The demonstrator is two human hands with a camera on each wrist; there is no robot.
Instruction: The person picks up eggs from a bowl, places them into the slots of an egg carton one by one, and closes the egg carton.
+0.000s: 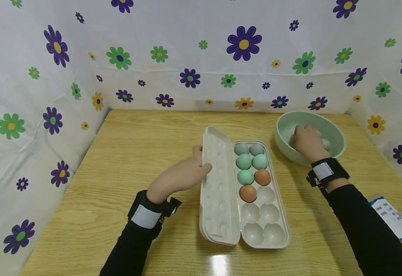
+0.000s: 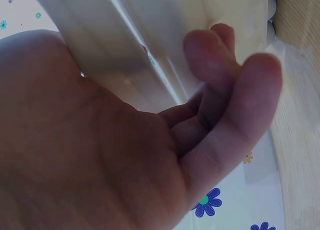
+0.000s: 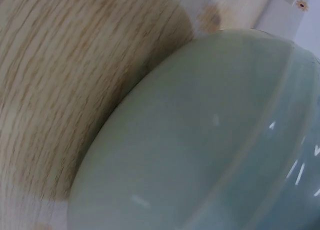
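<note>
A pale plastic egg carton (image 1: 281, 214) lies with its lid raised on the left. My left hand (image 1: 180, 174) holds the lid (image 1: 218, 191) at its left edge, thumb over the rim and fingers behind; the left wrist view shows the curled fingers (image 2: 257, 85) against the lid. In the far cups sit two grey eggs (image 1: 256, 149), three green eggs (image 1: 244, 161) and two brown eggs (image 1: 247, 193). My right hand (image 1: 308, 143) reaches down into a pale green bowl (image 1: 335, 132), beside a whitish egg (image 1: 326, 144). Its fingertips are hidden; I cannot tell whether they hold anything.
The wooden table (image 1: 145, 142) is bounded by a flowered cloth (image 1: 187, 46) at the back and sides. A printed card (image 1: 392, 216) with a blue edge lies at the right, beside my right sleeve. The bowl's outer wall (image 3: 175, 130) fills much of the right wrist view.
</note>
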